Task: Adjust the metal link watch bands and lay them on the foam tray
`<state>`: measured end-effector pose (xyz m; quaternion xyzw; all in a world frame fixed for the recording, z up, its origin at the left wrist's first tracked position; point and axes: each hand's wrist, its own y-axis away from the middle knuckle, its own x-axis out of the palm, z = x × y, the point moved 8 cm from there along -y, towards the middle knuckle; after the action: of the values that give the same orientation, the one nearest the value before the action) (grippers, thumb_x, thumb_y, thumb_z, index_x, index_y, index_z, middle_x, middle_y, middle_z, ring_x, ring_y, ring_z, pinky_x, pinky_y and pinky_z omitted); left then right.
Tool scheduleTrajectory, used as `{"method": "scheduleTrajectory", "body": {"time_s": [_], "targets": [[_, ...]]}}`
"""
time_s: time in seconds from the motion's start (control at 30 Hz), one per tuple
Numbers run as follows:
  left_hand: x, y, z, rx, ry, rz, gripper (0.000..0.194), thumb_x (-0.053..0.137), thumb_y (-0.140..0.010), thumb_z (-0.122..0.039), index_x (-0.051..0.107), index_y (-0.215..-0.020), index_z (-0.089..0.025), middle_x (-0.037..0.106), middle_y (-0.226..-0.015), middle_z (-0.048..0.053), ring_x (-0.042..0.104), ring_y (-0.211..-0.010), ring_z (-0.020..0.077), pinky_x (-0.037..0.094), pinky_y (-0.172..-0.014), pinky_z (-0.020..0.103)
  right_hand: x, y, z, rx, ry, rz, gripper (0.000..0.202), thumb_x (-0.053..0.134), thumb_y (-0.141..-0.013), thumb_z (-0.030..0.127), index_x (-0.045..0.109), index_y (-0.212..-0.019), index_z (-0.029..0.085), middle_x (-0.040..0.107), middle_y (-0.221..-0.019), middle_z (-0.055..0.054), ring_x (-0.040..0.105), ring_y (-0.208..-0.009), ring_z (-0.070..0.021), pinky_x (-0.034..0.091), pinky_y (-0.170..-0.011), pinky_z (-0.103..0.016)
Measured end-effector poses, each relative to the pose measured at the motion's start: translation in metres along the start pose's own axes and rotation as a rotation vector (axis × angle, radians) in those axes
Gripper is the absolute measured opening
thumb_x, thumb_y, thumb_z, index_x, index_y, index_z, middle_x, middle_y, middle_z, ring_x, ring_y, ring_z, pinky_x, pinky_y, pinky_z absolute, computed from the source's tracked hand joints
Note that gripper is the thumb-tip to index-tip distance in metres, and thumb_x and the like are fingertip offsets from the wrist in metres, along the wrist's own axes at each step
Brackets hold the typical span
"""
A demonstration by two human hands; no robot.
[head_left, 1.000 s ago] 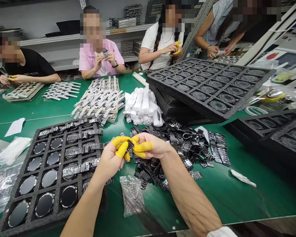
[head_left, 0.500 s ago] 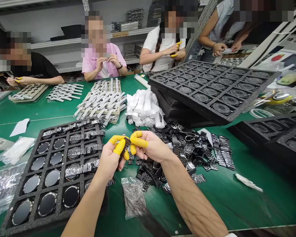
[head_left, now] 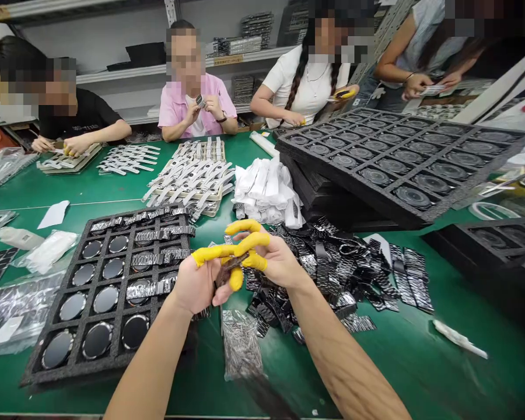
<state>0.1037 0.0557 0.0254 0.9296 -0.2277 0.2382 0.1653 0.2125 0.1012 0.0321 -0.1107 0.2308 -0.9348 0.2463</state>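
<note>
My left hand (head_left: 201, 277) and my right hand (head_left: 273, 254), both with yellow finger covers, meet over the middle of the table. Between them they grip a small dark strap piece (head_left: 235, 262), mostly hidden by the fingers. Behind and to the right lies a heap of black link straps (head_left: 319, 262). Left of my hands, a black foam tray (head_left: 79, 300) holds round watch faces, some with dark straps laid across. Just below my hands is a clear bag of thin metal pins (head_left: 242, 350).
Stacked foam trays (head_left: 354, 213) stand at the back right, near white wrapped pieces (head_left: 266, 186). Pale straps on trays (head_left: 188, 178) lie further back. Plastic bags (head_left: 21, 309) are at the left. Several people work across the green table (head_left: 420, 361).
My fingers have shifted around the dark strap piece, the left ones now stretched towards the right hand. The view has turned slightly left. People across the table have moved their hands.
</note>
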Motion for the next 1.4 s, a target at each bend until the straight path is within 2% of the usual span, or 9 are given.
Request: {"method": "scheduleTrajectory", "body": {"time_s": [0.1, 0.17, 0.3, 0.43, 0.7, 0.87, 1.03, 1.17, 1.4], "targets": [[-0.008, 0.033, -0.029, 0.189, -0.445, -0.153, 0.045, 0.066, -0.09, -0.052, 0.075, -0.118, -0.018, 0.078, -0.114, 0.013, 0.075, -0.093, 0.0261, 0.062, -0.082, 0.039, -0.003, 0.003, 0.012, -0.054, -0.083, -0.116, 0.023, 0.081, -0.089, 0.052, 0.076, -0.088, 0.029, 0.074, -0.107, -0.007, 0.063, -0.123, -0.0288, 0.052, -0.106, -0.05], [-0.023, 0.077, -0.047, 0.286, -0.959, -0.359, 0.043, 0.07, -0.094, -0.043, 0.07, -0.133, -0.026, 0.07, -0.139, 0.009, 0.066, -0.125, 0.0285, 0.051, -0.112, 0.044, -0.008, 0.004, 0.018, -0.057, -0.167, -0.213, 0.021, 0.082, -0.088, 0.051, 0.075, -0.088, 0.03, 0.075, -0.093, -0.004, 0.069, -0.11, -0.0279, 0.054, -0.101, -0.05], [-0.062, 0.176, -0.04, 0.221, -1.741, -0.66, 0.033, 0.056, -0.103, -0.034, 0.07, -0.132, -0.024, 0.071, -0.134, 0.01, 0.064, -0.124, 0.03, 0.05, -0.111, 0.047, -0.023, 0.005, 0.019, 0.039, -0.344, -0.382, 0.028, 0.086, -0.085, 0.052, 0.068, -0.09, 0.032, 0.069, -0.074, 0.001, 0.066, -0.063, -0.0187, 0.054, -0.06, -0.036], [-0.088, 0.215, 0.002, -0.033, -2.205, -0.643, 0.034, 0.05, -0.102, -0.025, 0.072, -0.125, -0.014, 0.072, -0.129, 0.018, 0.065, -0.113, 0.0366, 0.056, -0.092, 0.052, -0.029, 0.005, 0.012, 0.12, -0.362, -0.469, 0.037, 0.088, -0.081, 0.054, 0.061, -0.088, 0.031, 0.062, -0.069, 0.004, 0.05, -0.044, -0.011, 0.031, -0.042, -0.028], [-0.099, 0.194, -0.001, -0.137, -2.235, -0.536, 0.026, 0.05, -0.099, -0.02, 0.073, -0.107, -0.014, 0.075, -0.106, 0.016, 0.067, -0.099, 0.0332, 0.055, -0.086, 0.046, -0.005, 0.006, -0.008, 0.313, -0.394, -0.447, 0.043, 0.088, -0.078, 0.059, 0.061, -0.084, 0.027, 0.057, -0.065, 0.002, 0.038, -0.045, -0.0092, 0.023, -0.041, -0.028], [-0.11, 0.191, -0.043, 0.08, -1.496, -0.714, 0.02, 0.062, -0.1, -0.037, 0.068, -0.112, -0.023, 0.076, -0.109, 0.008, 0.072, -0.099, 0.0265, 0.058, -0.09, 0.04, 0.008, 0.008, -0.014, 0.337, -0.473, -0.389, 0.037, 0.088, -0.08, 0.053, 0.069, -0.082, 0.021, 0.061, -0.065, 0.001, 0.041, -0.045, -0.0078, 0.025, -0.039, -0.023], [-0.068, 0.091, -0.07, 0.426, -0.749, -0.629, 0.028, 0.07, -0.096, -0.04, 0.053, -0.109, -0.021, 0.073, -0.113, 0.01, 0.075, -0.088, 0.0208, 0.061, -0.067, 0.03, 0.042, 0.013, -0.029, 0.43, -0.503, -0.273, 0.043, 0.086, -0.08, 0.059, 0.07, -0.082, 0.019, 0.063, -0.06, 0.001, 0.045, -0.043, -0.0088, 0.035, -0.039, -0.021], [-0.033, 0.022, -0.062, 0.571, -0.937, -0.366, 0.036, 0.059, -0.094, -0.012, 0.057, -0.129, -0.023, 0.07, -0.123, 0.009, 0.072, -0.108, 0.0203, 0.061, -0.093, 0.035, 0.055, 0.014, -0.042, 0.437, -0.46, -0.225, 0.045, 0.086, -0.077, 0.06, 0.073, -0.08, 0.018, 0.065, -0.057, 0.001, 0.05, -0.043, -0.0093, 0.039, -0.041, -0.021], [-0.031, 0.025, -0.046, 0.743, -1.325, -0.223, 0.074, 0.044, -0.076, 0.008, 0.063, -0.14, -0.024, 0.066, -0.14, 0.009, 0.063, -0.131, 0.0229, 0.053, -0.114, 0.039, 0.058, 0.012, -0.045, 0.449, -0.384, -0.129, 0.044, 0.086, -0.077, 0.057, 0.068, -0.068, 0.018, 0.063, -0.054, 0.002, 0.048, -0.044, -0.0089, 0.038, -0.044, -0.022]]}}
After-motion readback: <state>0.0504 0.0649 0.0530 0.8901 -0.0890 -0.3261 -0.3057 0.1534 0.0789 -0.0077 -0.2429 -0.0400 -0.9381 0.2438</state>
